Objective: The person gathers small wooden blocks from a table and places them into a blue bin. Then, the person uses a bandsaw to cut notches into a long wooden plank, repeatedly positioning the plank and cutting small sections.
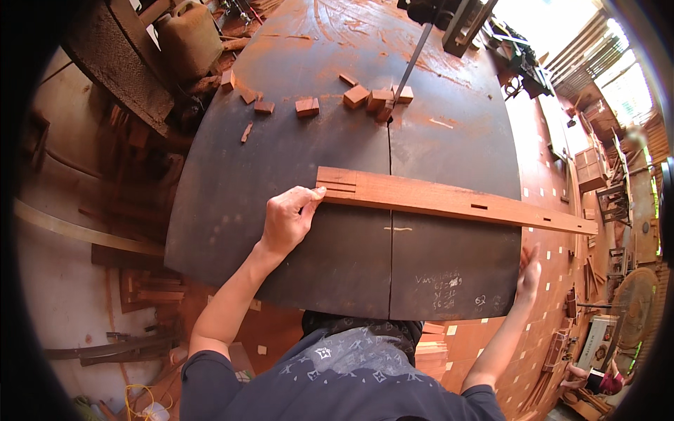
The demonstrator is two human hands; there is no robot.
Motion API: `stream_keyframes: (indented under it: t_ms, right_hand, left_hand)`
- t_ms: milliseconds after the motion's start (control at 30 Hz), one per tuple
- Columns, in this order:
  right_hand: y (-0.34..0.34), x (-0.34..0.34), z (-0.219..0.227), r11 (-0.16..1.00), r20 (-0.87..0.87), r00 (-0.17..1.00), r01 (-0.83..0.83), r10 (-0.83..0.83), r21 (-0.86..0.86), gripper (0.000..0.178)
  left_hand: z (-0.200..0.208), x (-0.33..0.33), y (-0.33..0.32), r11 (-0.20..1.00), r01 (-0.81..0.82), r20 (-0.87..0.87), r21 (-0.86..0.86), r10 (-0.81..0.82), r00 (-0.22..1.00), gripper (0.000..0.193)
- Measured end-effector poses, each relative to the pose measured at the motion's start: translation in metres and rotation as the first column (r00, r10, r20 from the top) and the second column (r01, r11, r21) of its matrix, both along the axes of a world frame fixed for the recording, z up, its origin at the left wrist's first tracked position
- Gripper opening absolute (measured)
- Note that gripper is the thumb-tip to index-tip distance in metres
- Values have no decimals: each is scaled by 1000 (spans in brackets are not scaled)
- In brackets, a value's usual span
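Note:
A long reddish wooden bar (428,195) with narrow slots cut in it lies crosswise on the dark metal saw table (281,245). Its right part reaches past the table's right edge. My left hand (288,217) pinches the bar's left end, where thin parallel lines show, thumb and fingers closed on it. By the right edge of the table, below the bar, my right hand (531,275) is raised and apart from the wood. Its fingers look stretched out and somewhat blurred, with nothing seen in them. Beyond the bar stands a thin upright saw blade (414,59).
Several small wooden offcuts (307,107) lie around the blade's foot and to its left. Sawdust coats the far part of the table. A dusty jerrycan (188,38) stands at the far left. A round fan (635,298) and another person (607,381) are at the right.

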State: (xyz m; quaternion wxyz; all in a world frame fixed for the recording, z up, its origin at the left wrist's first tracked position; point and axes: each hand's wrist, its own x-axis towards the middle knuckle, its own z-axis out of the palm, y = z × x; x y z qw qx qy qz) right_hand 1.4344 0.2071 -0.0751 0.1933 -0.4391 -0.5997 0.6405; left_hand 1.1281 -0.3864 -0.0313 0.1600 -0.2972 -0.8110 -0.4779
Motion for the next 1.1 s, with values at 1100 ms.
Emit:
stream_keyframes:
  t_ms: [1100]
  right_hand:
    - [90, -277, 0, 872, -454, 745, 434, -489, -227, 56]
  left_hand:
    - [-20, -116, 100, 997, 11, 128, 76, -21, 992, 4]
